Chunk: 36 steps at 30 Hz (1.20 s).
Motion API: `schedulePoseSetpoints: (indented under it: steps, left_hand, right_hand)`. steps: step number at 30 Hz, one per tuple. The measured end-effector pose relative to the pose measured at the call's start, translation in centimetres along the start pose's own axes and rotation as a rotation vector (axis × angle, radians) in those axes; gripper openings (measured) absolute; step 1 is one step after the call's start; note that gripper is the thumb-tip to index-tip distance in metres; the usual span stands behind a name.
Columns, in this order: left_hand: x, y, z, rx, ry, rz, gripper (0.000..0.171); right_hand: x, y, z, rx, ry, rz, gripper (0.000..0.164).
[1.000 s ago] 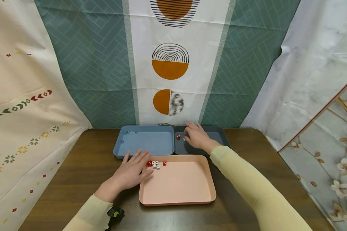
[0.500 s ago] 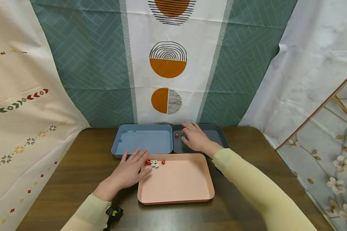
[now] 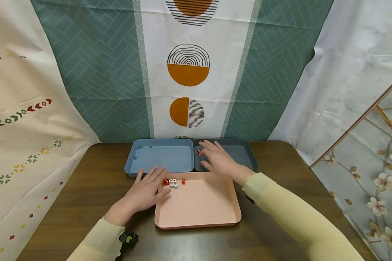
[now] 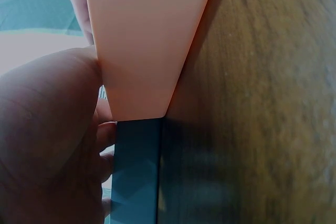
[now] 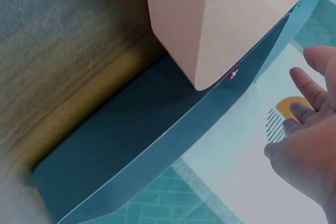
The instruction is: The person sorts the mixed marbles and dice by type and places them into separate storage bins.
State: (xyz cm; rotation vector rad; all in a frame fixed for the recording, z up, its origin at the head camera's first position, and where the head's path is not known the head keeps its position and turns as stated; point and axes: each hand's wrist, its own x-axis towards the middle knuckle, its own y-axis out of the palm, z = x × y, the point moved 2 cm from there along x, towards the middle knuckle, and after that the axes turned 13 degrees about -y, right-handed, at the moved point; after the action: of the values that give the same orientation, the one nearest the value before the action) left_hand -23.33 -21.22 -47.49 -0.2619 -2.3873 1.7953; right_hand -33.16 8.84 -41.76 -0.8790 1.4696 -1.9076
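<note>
My left hand [image 3: 147,190] lies over the left rim of the pink tray [image 3: 199,206], its fingers straight and spread. Beside its thumb, red dice [image 3: 166,182] and several white dice [image 3: 172,185] cluster in the tray's back left corner, with one red die [image 3: 183,181] slightly apart. Over the dark grey-blue tray [image 3: 241,152] hovers my right hand [image 3: 219,159], reaching across the pink tray's back rim. In the right wrist view its fingers [image 5: 310,90] are loosely spread with nothing between them. A red die [image 3: 198,152] sits in the dark tray by the fingertips.
The lighter blue tray [image 3: 163,156] stands to the left of the dark one and holds several small green or blue pieces [image 3: 140,147]. All three trays are on a brown wooden table [image 3: 94,170]. Patterned cloth [image 3: 117,79] hangs right behind the trays.
My right hand has drawn back a little toward the pink tray and its fingers have spread. The white die seen beneath it in the dark tray is now out of sight. The left hand stays put.
</note>
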Motion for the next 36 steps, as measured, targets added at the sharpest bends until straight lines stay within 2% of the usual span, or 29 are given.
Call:
schedulePoseSetpoints:
  steps: [14,26,36]
  left_hand:
    - [0.0,-0.2,-0.1,-0.009,-0.004,0.009,0.078]
    - [-0.1,0.0,0.0,-0.005,0.007,0.001,0.079]
    - [0.2,0.2,0.1,-0.006,0.003,0.003,0.08]
  right_hand:
    - [-0.4,0.4,3.5,0.043,-0.149,-0.005,0.028]
    - [-0.1,1.8,5.0,-0.052,-0.263,0.011,0.022]
    - [0.2,2.7,5.7,-0.025,-0.267,0.072,0.021]
